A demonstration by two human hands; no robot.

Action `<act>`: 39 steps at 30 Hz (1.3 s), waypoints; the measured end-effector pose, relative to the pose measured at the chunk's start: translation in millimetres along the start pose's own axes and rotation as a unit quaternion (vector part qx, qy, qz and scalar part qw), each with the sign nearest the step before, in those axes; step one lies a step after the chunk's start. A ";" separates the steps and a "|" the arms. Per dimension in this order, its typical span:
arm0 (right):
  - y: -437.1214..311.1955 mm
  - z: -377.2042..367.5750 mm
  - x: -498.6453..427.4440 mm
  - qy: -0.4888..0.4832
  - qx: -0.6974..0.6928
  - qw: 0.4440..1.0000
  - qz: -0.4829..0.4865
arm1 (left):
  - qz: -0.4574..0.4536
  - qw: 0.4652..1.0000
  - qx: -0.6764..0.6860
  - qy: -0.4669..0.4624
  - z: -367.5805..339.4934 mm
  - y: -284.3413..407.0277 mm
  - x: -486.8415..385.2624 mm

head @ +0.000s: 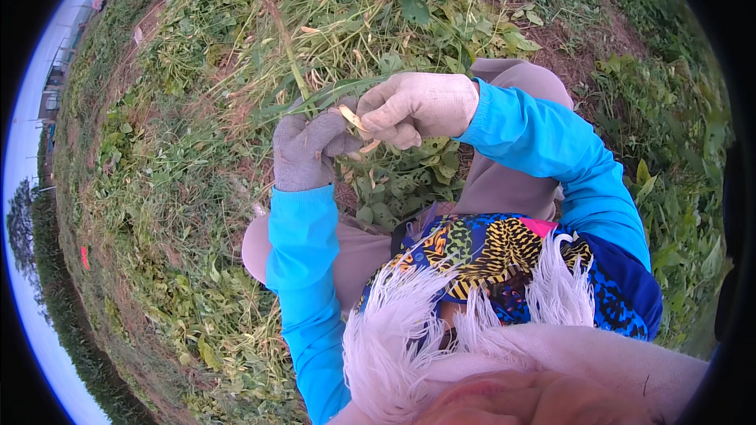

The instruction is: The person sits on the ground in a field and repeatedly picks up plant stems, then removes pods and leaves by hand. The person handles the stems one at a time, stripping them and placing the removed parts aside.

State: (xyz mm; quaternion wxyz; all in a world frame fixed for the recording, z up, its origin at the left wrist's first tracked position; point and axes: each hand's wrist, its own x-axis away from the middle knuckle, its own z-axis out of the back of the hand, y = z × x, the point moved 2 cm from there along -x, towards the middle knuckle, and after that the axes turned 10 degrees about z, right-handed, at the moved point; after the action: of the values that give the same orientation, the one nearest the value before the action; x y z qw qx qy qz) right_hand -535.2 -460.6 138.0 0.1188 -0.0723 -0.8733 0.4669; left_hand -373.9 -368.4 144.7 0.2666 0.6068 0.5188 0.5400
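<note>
My left hand (310, 144), in a grey knit glove, is closed around the lower end of an uprooted plant stem (283, 41). The stem runs up and away, brown towards its far end and green near the glove. Close beside it, my right hand (407, 109) wears a pale knit glove, its fingertips pinched at a yellowish bean pod (352, 118). Another pod (370, 146) hangs just below these fingers. Long green leaves (336, 92) cross between the hands. The fingers of my left hand are partly hidden behind leaves and pods.
Pulled bean plants (366, 23) with pods lie heaped on the ground beyond my hands. My bent knees (531, 79) flank the leafy ground. Low green plants (667, 106) grow at the right. A small red object (85, 258) lies far left, before a hedge (65, 301).
</note>
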 end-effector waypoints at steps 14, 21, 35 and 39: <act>-0.6 1.7 -0.9 0.031 0.050 0.998 0.004 | -0.022 0.999 0.009 -0.041 12.3 -1.8 -4.4; -11.2 -6.1 0.7 0.141 0.327 0.934 0.033 | -0.034 0.999 0.002 0.036 7.4 -5.0 -8.9; -8.2 -5.9 1.9 0.151 0.330 0.930 0.062 | -0.043 0.997 -0.039 0.046 9.3 -7.4 -9.7; -10.4 -5.2 1.1 0.124 0.320 0.938 0.037 | -0.044 0.994 -0.082 0.051 12.7 -6.2 -7.7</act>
State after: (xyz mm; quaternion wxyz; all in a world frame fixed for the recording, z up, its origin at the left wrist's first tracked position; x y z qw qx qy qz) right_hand -534.9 -461.9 149.6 0.2259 -0.1203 -0.6525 0.7132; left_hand -363.3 -370.5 132.8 0.3119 0.5315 0.5120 0.5984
